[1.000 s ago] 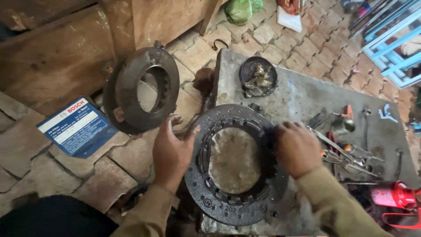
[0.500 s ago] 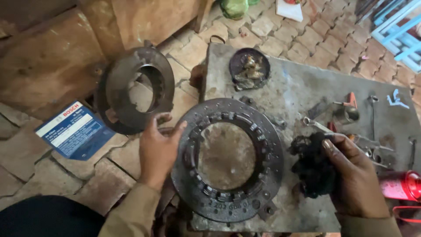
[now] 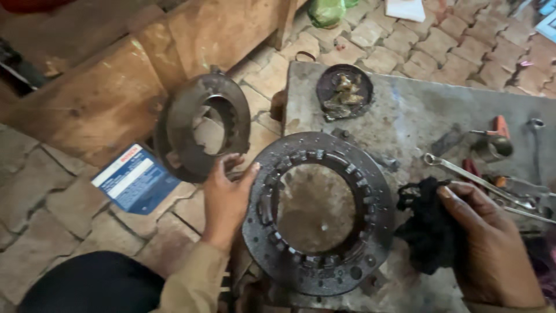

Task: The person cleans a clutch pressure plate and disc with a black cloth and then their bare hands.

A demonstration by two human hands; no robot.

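A large dark metal ring-shaped disc [image 3: 324,272] with several bolts around its inner edge lies flat on a grey metal slab [image 3: 417,110]. My left hand [image 3: 227,197] grips the disc's left rim. My right hand [image 3: 489,243] is closed on a black rag [image 3: 425,229] just right of the disc. A second dished metal ring [image 3: 185,122] leans against a wooden plank [image 3: 98,98] at the left, close to my left hand.
A small round dish of greasy parts [image 3: 343,91] sits at the slab's far edge. Spanners [image 3: 469,171] and other tools lie at the right. A blue-and-white box [image 3: 134,179] lies on the brick floor [image 3: 52,203]. A green bag [image 3: 325,11] is at the top.
My right hand left the disc's right rim and picked up the black rag beside it. My left hand stays on the left rim.
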